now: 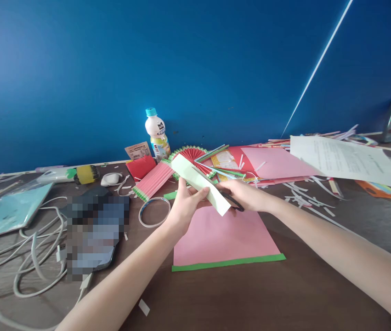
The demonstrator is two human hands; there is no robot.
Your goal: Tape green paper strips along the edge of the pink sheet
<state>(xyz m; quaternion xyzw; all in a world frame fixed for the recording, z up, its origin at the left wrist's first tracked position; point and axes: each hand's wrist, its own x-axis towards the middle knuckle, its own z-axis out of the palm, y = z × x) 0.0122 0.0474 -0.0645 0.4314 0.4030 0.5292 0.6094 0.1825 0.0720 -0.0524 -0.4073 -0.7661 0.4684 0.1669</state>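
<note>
My left hand (188, 202) pinches a pale green strip of paper (200, 181), held slanted above the table. My right hand (243, 193) is closed on scissors (235, 202) with dark handles; their blades lie along the strip and are partly hidden by it. Beneath both hands lies a pink sheet of paper (226, 239) with a green strip (229, 263) along its near edge. Just behind the hands are a red and green pleated paper rosette (190, 152) and a pink pleated paper piece (155, 179).
A roll of tape (154, 212) lies left of my left hand. Further left are a phone (95, 239) and tangled white cables (36, 257). A bottle (155, 131) stands by the blue wall. Paper scraps (298, 195) and a printed sheet (347, 158) are at the right.
</note>
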